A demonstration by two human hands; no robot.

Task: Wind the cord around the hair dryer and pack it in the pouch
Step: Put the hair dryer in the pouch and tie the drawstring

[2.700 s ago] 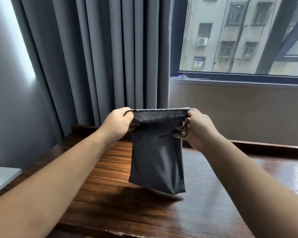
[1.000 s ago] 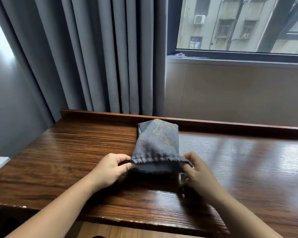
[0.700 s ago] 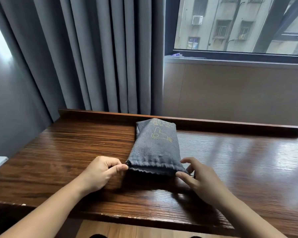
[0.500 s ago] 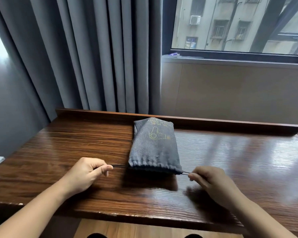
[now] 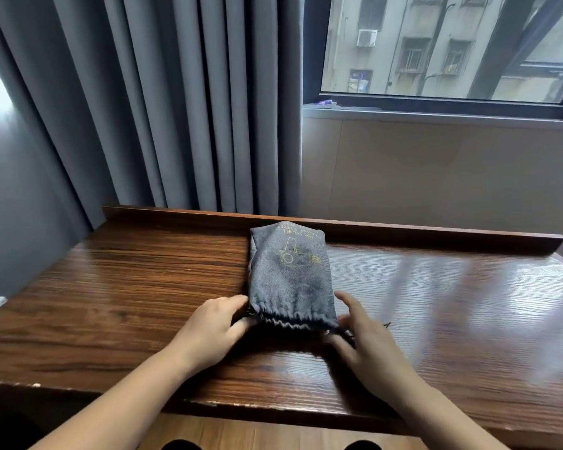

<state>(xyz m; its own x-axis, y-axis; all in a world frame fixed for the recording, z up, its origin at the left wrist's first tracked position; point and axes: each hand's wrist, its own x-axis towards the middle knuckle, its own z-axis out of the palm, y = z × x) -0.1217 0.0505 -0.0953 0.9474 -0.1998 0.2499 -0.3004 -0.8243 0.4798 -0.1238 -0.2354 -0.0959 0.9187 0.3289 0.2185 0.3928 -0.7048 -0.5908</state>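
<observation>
**Pouch lies lengthwise between both hands, gathered mouth toward the person**

The wooden table (image 5: 111, 303) carries the grey pouch (image 5: 290, 274) near its middle, the closed far end resting close to the raised back ledge (image 5: 436, 237) and the puckered mouth pointing back at the person. Its long axis therefore runs straight away from the body, almost square to the table's front edge. The pouch bulges as if filled; the hair dryer and its cord are not visible, so presumably they are inside.

The mouth sits directly between the two hands, and neither is clearly nearer. The left hand (image 5: 208, 326) touches the left corner of the gathered hem, its fingers loosely curled against the cloth; whether it actually pinches the fabric or a string cannot be told. The right hand (image 5: 368, 339) lies at the right corner with fingers spread and relaxed, holding nothing that can be seen. A thin dark drawstring (image 5: 385, 325) end lies on the table just beside that hand.

The mouth looks already cinched, so the task appears nearly done; any remaining move would be a pull outward along the hem, across the pouch's long axis.
</observation>
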